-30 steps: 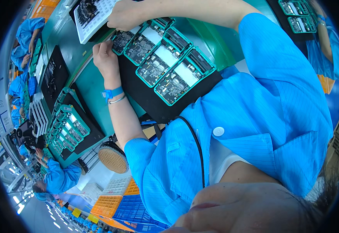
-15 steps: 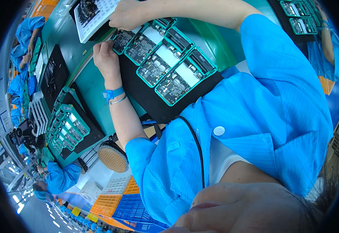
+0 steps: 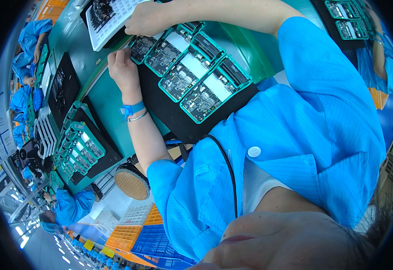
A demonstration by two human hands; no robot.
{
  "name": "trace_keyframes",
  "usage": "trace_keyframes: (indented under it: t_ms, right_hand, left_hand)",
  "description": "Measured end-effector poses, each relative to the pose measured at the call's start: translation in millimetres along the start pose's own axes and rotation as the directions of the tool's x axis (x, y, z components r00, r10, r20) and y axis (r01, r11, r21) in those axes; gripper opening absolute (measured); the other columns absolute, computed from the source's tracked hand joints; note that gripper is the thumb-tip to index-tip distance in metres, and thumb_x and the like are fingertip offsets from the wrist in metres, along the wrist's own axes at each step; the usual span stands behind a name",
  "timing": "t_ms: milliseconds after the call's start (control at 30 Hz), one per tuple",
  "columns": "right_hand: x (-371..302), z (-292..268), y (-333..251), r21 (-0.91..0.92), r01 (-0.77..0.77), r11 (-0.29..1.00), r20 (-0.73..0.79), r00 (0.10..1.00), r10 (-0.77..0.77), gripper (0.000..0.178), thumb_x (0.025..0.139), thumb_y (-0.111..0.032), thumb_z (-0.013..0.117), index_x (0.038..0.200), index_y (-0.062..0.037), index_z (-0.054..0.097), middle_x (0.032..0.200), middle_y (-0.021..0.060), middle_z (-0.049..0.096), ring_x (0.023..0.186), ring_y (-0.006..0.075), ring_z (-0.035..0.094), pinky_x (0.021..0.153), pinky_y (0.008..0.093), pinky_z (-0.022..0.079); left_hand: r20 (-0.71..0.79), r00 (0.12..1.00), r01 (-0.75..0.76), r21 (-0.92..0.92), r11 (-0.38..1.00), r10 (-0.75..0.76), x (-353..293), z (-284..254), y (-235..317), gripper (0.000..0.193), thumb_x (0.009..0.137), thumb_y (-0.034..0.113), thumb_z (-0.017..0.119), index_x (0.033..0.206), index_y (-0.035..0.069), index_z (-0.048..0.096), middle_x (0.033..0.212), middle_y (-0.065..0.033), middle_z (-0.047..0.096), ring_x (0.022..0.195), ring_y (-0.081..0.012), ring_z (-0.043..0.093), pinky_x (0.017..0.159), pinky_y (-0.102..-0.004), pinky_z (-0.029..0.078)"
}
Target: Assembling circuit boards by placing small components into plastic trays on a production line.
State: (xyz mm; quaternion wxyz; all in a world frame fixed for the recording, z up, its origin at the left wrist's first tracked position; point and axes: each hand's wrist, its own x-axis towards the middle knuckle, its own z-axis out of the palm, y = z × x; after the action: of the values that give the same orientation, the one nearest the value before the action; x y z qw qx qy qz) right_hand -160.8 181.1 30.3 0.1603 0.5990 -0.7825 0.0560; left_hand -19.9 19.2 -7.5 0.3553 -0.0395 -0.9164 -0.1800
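Several circuit boards in teal frames (image 3: 201, 102) lie in a slanting row on a black mat (image 3: 160, 101). My left hand (image 3: 123, 67), with a blue wrist strap (image 3: 132, 109), is closed at the outer edge of the farthest framed board (image 3: 142, 48). Its fingertips meet the frame's corner, and what they pinch is hidden. My right hand (image 3: 148, 19) reaches across from the right, fingers curled together above the same board, beside a white tray (image 3: 111, 27). Whatever it grips does not show.
Small black parts (image 3: 101, 11) fill part of the white tray. To the left, another black mat (image 3: 98, 157) bears more framed boards (image 3: 80, 153). Other people in blue work along the bench. Orange crates (image 3: 123, 237) and a blue crate (image 3: 160, 243) stand below, near a round stool (image 3: 132, 183).
My right hand has shifted very slightly. My left hand and the row of boards look the same.
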Motion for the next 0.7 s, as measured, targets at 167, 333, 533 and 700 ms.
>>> trace_keyframes:
  t_ms: [167, 333, 533, 700]
  right_hand:
    - [0.0, 3.5, 2.3, 0.004, 0.026, 1.000, -0.034, 0.999, -0.026, 0.008, 0.080, -0.012, 0.069, 0.085, -0.0064, 0.066, 0.078, 0.0125, 0.069, 0.076, 0.0341, 0.072, 0.062, 0.0467, 0.056]
    - [-0.9, 6.5, 3.7, -0.023, 0.042, 0.999, -0.066, 0.997, -0.043, 0.007, 0.082, -0.013, 0.068, 0.086, -0.0075, 0.066, 0.078, 0.0121, 0.069, 0.078, 0.0340, 0.072, 0.064, 0.0470, 0.056]
    - [-1.0, 5.0, 5.1, 0.054, 0.011, 0.998, -0.028, 1.000, -0.009, 0.007, 0.084, -0.016, 0.067, 0.087, -0.0096, 0.067, 0.077, 0.0117, 0.069, 0.078, 0.0338, 0.072, 0.065, 0.0476, 0.055]
    - [-1.3, 0.7, 2.5, 0.056, -0.001, 0.998, -0.007, 1.000, 0.002, 0.008, 0.084, -0.017, 0.068, 0.087, -0.0095, 0.067, 0.077, 0.0123, 0.070, 0.079, 0.0341, 0.072, 0.066, 0.0478, 0.055]
  left_hand:
    - [0.011, 1.000, -0.006, -0.014, 1.000, 0.006, 0.8, 0.2, -1.8, 0.009, 0.086, -0.002, 0.070, 0.090, 0.006, 0.072, 0.091, -0.0125, 0.063, 0.083, -0.0338, 0.065, 0.071, -0.0421, 0.054]
    - [0.022, 1.000, -0.020, -0.040, 0.999, 0.021, 2.4, -0.2, -1.4, 0.010, 0.085, -0.004, 0.069, 0.090, 0.004, 0.071, 0.091, -0.0130, 0.063, 0.083, -0.0337, 0.065, 0.071, -0.0422, 0.054]
    - [0.040, 0.999, -0.023, -0.058, 0.998, 0.025, 4.0, -0.3, -3.4, 0.011, 0.083, -0.005, 0.070, 0.090, 0.004, 0.071, 0.090, -0.0130, 0.063, 0.083, -0.0337, 0.065, 0.072, -0.0423, 0.053]
    - [0.050, 0.998, -0.040, -0.084, 0.996, 0.044, 5.1, -0.3, -6.5, 0.010, 0.082, -0.006, 0.070, 0.088, 0.003, 0.070, 0.090, -0.0119, 0.063, 0.083, -0.0335, 0.064, 0.071, -0.0425, 0.053]
